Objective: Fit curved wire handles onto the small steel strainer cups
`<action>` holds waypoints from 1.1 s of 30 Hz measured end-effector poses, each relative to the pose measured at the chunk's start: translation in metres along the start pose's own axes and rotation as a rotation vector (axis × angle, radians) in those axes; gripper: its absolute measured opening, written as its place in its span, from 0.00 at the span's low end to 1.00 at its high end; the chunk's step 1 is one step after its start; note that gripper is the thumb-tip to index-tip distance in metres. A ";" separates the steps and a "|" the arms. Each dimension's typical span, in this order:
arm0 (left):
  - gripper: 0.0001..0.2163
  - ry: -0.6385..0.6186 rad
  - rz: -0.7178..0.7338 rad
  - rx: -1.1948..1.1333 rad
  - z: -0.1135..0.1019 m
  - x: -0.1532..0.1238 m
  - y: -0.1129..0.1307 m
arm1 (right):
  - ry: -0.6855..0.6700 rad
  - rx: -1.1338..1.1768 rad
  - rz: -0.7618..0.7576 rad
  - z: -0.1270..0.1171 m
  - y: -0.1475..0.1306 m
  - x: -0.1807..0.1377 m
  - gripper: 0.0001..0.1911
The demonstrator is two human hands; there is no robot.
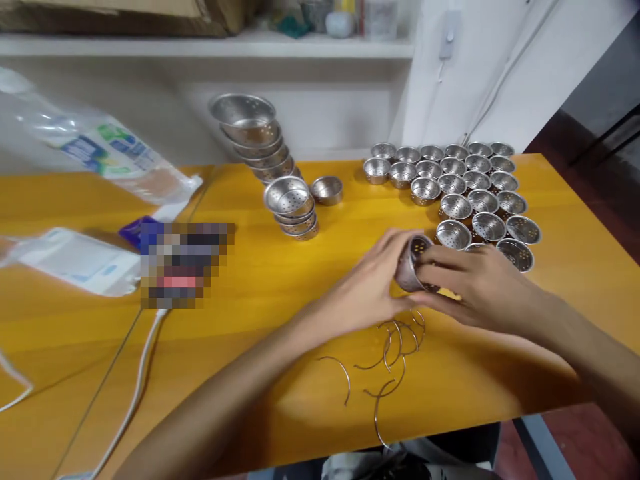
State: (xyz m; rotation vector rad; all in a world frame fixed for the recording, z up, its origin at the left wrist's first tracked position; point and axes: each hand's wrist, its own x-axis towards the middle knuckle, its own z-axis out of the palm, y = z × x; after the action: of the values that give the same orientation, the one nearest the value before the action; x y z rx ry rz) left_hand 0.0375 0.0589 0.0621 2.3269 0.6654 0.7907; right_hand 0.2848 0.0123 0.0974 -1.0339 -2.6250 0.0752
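Note:
Between my two hands a small perforated metal cup [409, 268] is held tilted above the table, its opening toward the right. My left hand [383, 277] wraps round its outer left side. The fingers of my right hand [473, 283] reach into the opening, with the thumb below the rim; whether they also hold a wire there is hidden. Several curved wire pieces [395, 343] lie loose on the table below the hands. Many like cups [454, 235] stand in rows just beyond my right hand.
Tall leaning stack of cups [250, 123], a shorter stack [295, 210] and a single cup [327, 191] stand at the back. Left are a plastic bottle [120, 150], a white plastic packet [75, 260] and a white cable [143, 373]. A shelf [300, 48] runs behind the yellow table [240, 300].

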 end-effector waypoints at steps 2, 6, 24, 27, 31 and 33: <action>0.29 0.110 -0.047 -0.014 -0.005 0.003 -0.005 | 0.024 0.042 -0.019 -0.005 0.005 0.029 0.20; 0.28 0.038 -0.065 -0.142 -0.045 0.006 -0.016 | 0.040 0.108 -0.126 -0.008 0.012 0.050 0.23; 0.29 -0.080 -0.049 -0.416 -0.043 0.007 -0.019 | 0.545 0.849 -0.139 0.018 0.037 0.056 0.25; 0.32 -0.001 -0.086 -0.271 -0.064 0.005 -0.023 | 0.576 1.045 0.032 0.012 0.051 0.050 0.30; 0.32 0.468 -0.368 0.141 -0.106 -0.005 -0.036 | 0.026 0.639 -0.048 0.024 0.038 0.039 0.22; 0.32 0.608 -0.493 0.368 -0.120 -0.009 -0.047 | -0.221 0.339 -0.087 0.040 0.020 0.037 0.17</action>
State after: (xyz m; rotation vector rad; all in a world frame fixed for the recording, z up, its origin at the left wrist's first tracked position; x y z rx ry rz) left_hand -0.0611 0.1298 0.1056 2.0552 1.6911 1.2132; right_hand 0.2598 0.0551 0.0662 -0.8330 -2.7150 0.6240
